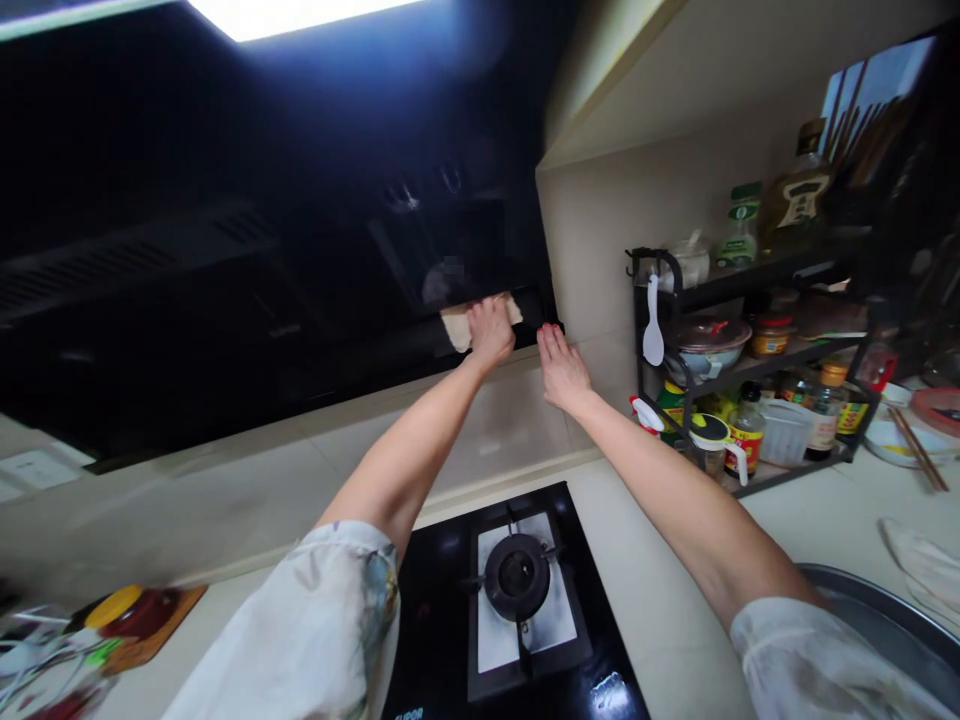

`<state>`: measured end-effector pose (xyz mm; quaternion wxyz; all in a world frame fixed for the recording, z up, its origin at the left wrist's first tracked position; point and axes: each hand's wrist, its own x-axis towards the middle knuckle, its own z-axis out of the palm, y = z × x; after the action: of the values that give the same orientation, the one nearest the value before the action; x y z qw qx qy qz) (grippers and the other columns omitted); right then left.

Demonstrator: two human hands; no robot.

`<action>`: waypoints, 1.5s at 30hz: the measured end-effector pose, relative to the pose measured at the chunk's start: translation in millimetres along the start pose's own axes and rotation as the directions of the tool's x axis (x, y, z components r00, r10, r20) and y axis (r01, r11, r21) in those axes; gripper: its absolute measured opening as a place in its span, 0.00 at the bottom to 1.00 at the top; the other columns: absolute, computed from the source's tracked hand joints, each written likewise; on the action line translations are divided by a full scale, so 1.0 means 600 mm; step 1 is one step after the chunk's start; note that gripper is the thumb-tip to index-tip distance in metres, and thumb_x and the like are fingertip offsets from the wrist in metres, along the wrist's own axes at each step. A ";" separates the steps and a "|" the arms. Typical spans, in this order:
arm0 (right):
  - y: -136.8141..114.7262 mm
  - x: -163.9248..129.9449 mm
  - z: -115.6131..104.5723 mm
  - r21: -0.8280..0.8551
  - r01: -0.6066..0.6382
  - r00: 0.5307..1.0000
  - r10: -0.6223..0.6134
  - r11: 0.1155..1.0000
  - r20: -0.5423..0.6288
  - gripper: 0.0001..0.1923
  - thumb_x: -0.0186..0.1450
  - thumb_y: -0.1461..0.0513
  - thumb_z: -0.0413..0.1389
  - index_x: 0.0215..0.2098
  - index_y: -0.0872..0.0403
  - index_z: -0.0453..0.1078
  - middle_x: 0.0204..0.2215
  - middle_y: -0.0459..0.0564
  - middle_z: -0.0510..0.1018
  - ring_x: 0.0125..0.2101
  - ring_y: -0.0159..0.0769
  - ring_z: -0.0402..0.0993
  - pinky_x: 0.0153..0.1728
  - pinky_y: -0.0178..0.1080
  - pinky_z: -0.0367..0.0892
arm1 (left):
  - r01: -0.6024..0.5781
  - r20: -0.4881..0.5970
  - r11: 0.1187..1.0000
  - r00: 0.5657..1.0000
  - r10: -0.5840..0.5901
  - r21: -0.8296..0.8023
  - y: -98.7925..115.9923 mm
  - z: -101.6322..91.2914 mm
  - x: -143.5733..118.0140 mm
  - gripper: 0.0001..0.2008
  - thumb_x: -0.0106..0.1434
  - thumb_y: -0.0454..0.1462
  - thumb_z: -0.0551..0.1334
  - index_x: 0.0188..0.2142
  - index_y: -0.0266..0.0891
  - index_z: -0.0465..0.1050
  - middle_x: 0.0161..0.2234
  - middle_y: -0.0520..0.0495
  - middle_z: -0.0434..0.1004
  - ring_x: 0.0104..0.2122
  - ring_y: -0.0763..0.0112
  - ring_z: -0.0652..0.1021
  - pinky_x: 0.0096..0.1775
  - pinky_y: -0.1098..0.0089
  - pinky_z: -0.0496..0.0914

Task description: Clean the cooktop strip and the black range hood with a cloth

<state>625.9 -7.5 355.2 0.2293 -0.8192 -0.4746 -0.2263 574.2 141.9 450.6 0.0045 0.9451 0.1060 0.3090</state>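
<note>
My left hand (pixel 491 332) presses a pale beige cloth (pixel 457 328) against the lower right part of a glossy black range hood (pixel 300 240). Its fingers are curled over the cloth, which sticks out on both sides. Close by, my right hand (pixel 562 368) rests its outstretched fingertips on the hood's lower right corner, with nothing held in it. Beneath both arms sits a black gas stove (pixel 442 620) with a round burner (pixel 517 577).
At the right, a black tiered rack (pixel 694 297) carries bottles, jars and a lidded bowl (pixel 709 345); a white rice paddle (pixel 653 325) hangs from its side. A metal basin (pixel 862 600) stands lower right. A yellow-lidded jar (pixel 131 610) sits lower left.
</note>
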 end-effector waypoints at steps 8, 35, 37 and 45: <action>0.001 0.001 0.007 -0.020 0.001 1.000 -0.001 1.000 -0.022 0.58 0.56 0.74 0.63 0.79 0.65 0.39 0.76 0.66 0.40 0.76 0.57 0.36 0.70 0.53 0.58 | -0.210 0.074 0.963 0.977 0.200 0.170 0.020 0.018 0.032 0.29 0.70 0.31 0.50 0.69 0.35 0.63 0.68 0.32 0.63 0.67 0.45 0.64 0.68 0.44 0.54; -0.120 0.024 -0.053 0.398 0.202 0.974 -0.140 0.895 -0.180 0.51 0.61 0.58 0.62 0.77 0.56 0.46 0.75 0.66 0.43 0.74 0.56 0.45 0.69 0.58 0.58 | 0.090 -0.131 0.695 0.957 -0.259 -0.714 -0.036 -0.099 -0.154 0.23 0.64 0.28 0.57 0.57 0.32 0.78 0.52 0.39 0.82 0.52 0.60 0.80 0.57 0.63 0.73; -0.148 0.045 -0.052 0.465 0.223 0.961 -0.115 0.857 -0.250 0.43 0.61 0.60 0.57 0.73 0.58 0.54 0.70 0.66 0.58 0.70 0.52 0.58 0.66 0.54 0.63 | 0.039 -0.089 0.660 0.983 -0.159 -0.750 -0.022 -0.116 -0.155 0.19 0.64 0.29 0.58 0.52 0.31 0.80 0.43 0.42 0.84 0.44 0.62 0.82 0.49 0.66 0.76; -0.089 0.185 -0.177 0.478 -0.077 0.820 0.328 0.875 -0.469 0.18 0.66 0.61 0.48 0.52 0.55 0.69 0.47 0.58 0.78 0.49 0.46 0.76 0.54 0.54 0.72 | -0.089 -0.247 0.996 0.965 0.089 0.015 -0.174 -0.270 -0.165 0.32 0.70 0.43 0.63 0.71 0.39 0.64 0.74 0.33 0.51 0.73 0.41 0.53 0.69 0.41 0.52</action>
<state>612.4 28.3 513.4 0.5540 -0.6965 -0.3370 -0.3072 381.1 214.5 516.0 -0.0242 0.9031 0.0637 0.4240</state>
